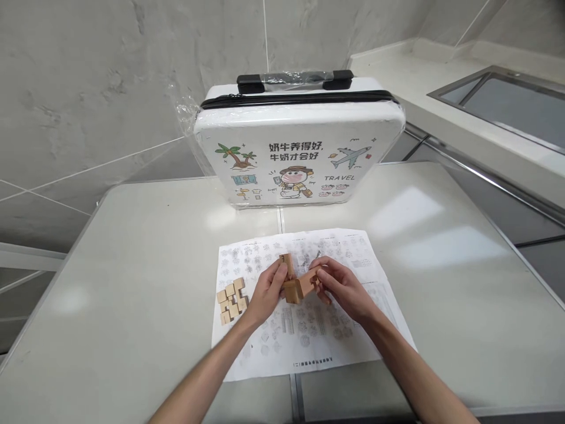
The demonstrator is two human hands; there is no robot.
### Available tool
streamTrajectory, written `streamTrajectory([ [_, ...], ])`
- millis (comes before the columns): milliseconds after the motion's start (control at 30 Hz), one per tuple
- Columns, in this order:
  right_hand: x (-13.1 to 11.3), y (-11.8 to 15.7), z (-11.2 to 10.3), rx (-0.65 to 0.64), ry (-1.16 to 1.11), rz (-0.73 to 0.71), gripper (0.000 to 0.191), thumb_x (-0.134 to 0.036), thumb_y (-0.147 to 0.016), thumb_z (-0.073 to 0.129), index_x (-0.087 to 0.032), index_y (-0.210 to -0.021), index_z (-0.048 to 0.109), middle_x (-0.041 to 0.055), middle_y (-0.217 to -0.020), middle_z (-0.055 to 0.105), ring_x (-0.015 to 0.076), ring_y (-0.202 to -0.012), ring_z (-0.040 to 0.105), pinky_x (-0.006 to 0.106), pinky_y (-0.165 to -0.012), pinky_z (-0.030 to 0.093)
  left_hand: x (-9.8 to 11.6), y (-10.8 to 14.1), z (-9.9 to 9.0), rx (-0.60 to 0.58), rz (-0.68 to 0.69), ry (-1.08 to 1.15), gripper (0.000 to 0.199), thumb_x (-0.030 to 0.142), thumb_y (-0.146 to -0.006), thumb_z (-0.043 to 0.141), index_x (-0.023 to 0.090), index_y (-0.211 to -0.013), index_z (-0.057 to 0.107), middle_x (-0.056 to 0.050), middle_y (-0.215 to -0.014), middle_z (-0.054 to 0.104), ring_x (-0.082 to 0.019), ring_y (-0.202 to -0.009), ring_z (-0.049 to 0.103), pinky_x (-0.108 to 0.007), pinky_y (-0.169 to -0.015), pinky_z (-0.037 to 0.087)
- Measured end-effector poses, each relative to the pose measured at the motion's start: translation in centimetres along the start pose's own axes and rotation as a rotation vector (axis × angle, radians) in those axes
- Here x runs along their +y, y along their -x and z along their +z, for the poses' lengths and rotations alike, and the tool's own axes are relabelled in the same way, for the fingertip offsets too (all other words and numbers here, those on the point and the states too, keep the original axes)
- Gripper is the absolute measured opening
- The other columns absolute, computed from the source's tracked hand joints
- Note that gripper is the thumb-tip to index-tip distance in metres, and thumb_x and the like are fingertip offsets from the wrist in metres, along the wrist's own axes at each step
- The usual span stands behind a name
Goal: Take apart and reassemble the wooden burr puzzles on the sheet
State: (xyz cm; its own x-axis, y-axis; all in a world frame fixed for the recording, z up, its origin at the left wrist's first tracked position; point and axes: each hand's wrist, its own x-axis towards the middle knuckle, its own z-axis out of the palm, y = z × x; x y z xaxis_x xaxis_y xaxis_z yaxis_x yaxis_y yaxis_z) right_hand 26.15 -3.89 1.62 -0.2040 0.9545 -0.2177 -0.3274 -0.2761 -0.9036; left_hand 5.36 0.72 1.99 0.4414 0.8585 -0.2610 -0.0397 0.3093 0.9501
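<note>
Holding the brown wood blocks (293, 291) with both hands, just above the middle of the paper (282, 347). Pinching a block with a dark mark in the left hand (267, 294), with thumb on top and the block's end poking out toward 12 o'clock. Gripping the flat reddish block, slanting out toward 2 o'clock, between the thumb and fingers of the right hand (346, 288). Blocks touching in the middle, with a shiny brown end at 6 o'clock.

At 9 o'clock from the left hand, a little bunch of pale wood bits (233, 301), lying flat right by the paper's side edge, with only a small space before the hand. Lots of small gray pictures on the paper, and one near edge a bit wavy.

At 12 o'clock, a big white suitcase (304, 112) with a cow picture, standing up in clear plastic on the table (132, 265), with a thin strip of table top before the paper's far edge. Big wide room to move at 9 o'clock and at 3 o'clock, but not much at 6 o'clock, with the paper close to the table's near edge.
</note>
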Motion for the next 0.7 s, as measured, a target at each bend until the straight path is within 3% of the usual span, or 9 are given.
streamTrajectory([
  [267,-0.8,0.2,0.0,0.04,0.132,-0.058,0.032,-0.053,-0.103,0.071,-0.023,-0.11,0.068,0.0001,-0.075,0.066,0.0136,-0.057,0.053,0.028,-0.053,0.044,-0.4,0.1,-0.1,-0.006,-0.026,-0.021,0.058,0.077,-0.098,0.057,0.02,-0.088,0.058,0.001,-0.077,0.055,-0.014,-0.061,0.051,-0.027,-0.053,0.046],
  [467,-0.7,0.0,0.8,-0.071,0.118,-0.038,0.031,-0.053,-0.105,0.067,-0.023,-0.111,0.065,-0.0002,-0.077,0.067,0.0118,-0.056,0.053,0.026,-0.052,0.042,0.1,0.3,0.0,-0.06,-0.051,0.013,0.056,0.075,-0.099,0.058,0.019,-0.09,0.058,-0.001,-0.081,0.058,-0.016,-0.067,0.057,-0.029,-0.059,0.052],
  [567,-0.3,0.0,1.3,-0.118,0.122,-0.002,0.033,-0.055,-0.106,0.064,-0.023,-0.113,0.063,-0.0002,-0.08,0.067,0.0114,-0.056,0.055,0.026,-0.053,0.045,0.3,0.5,0.2,-0.092,-0.052,0.047,0.05,0.07,-0.101,0.058,0.021,-0.096,0.058,-0.002,-0.089,0.059,-0.017,-0.074,0.061,-0.032,-0.07,0.056],
  [700,0.1,-0.2,1.5,-0.074,0.132,0.026,0.035,-0.057,-0.105,0.065,-0.024,-0.114,0.058,-0.0005,-0.081,0.07,0.0116,-0.052,0.059,0.025,-0.05,0.047,0.0,0.7,0.2,-0.161,-0.005,0.138,0.048,0.071,-0.105,0.049,0.024,-0.115,0.057,-0.004,-0.101,0.059,-0.018,-0.082,0.063,-0.033,-0.076,0.057],
])
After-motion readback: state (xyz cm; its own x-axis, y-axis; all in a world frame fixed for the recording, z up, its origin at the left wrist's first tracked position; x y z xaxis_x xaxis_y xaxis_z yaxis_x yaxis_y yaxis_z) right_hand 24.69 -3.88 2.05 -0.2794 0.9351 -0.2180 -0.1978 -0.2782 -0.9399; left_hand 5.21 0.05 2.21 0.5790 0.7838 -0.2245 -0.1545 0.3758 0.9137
